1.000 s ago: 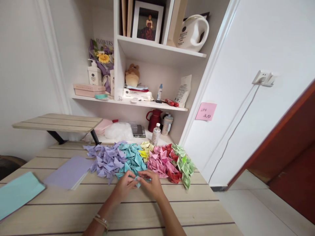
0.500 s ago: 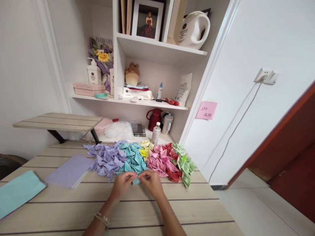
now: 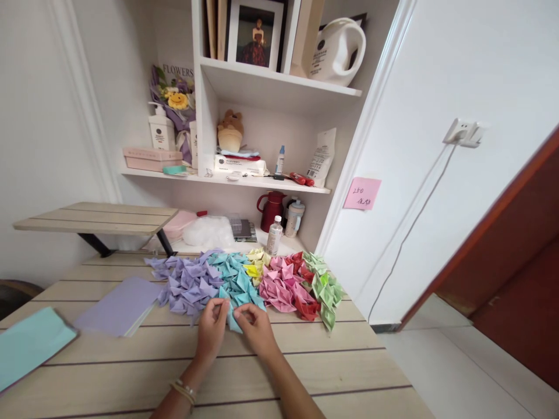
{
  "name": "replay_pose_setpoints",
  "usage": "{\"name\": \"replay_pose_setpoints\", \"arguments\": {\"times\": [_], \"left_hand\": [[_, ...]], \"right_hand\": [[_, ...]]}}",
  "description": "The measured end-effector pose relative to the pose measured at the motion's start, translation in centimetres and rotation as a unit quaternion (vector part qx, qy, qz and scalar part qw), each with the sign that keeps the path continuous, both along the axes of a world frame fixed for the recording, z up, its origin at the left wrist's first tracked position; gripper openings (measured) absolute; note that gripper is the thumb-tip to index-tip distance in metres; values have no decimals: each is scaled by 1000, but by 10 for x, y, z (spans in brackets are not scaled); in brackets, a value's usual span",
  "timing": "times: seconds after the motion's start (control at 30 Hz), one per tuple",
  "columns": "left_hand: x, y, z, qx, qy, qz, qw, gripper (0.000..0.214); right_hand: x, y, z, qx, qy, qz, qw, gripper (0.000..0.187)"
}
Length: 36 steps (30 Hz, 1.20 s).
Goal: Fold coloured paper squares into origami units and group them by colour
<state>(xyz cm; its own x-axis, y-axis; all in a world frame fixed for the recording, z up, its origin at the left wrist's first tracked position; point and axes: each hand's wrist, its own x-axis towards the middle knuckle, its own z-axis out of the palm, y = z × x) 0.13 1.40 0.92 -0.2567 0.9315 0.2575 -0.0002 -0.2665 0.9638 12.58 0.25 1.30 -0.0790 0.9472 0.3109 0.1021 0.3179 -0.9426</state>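
My left hand is pinched closed at the near edge of the turquoise pile, thumb and forefinger on a turquoise folded paper boat. My right hand pinches the same piece from the other side. The fingers cover part of it. Just beyond lie turquoise folded paper pieces, with purple ones to the left. Yellow pieces, pink pieces, red pieces and green pieces extend to the right.
Purple paper sheets and turquoise sheets lie on the left of the wooden table. A small raised shelf stands at the back left. Behind the piles are a clear bottle and a dark red jug.
My fingertips have moved slightly apart and a little left, with my left fingers raised more upright. The turquoise paper shows between them. The view has shifted slightly.
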Motion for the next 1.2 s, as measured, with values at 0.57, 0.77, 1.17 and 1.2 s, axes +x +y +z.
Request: {"name": "replay_pose_setpoints", "arguments": {"times": [0.57,0.77,1.17,1.2], "left_hand": [[-4,1,21,-65,-63,-171,981,30],[-5,3,12,-68,-70,-124,987,24],[-8,3,17,-73,-173,-146,971,46],[-8,4,16,-71,-176,-150,970,46]], "right_hand": [[20,4,8,44,-43,9,998,18],[17,6,4,25,-26,4,999,24],[31,10,4,66,-14,-55,996,25],[33,10,5,86,-39,-61,994,23]]}}
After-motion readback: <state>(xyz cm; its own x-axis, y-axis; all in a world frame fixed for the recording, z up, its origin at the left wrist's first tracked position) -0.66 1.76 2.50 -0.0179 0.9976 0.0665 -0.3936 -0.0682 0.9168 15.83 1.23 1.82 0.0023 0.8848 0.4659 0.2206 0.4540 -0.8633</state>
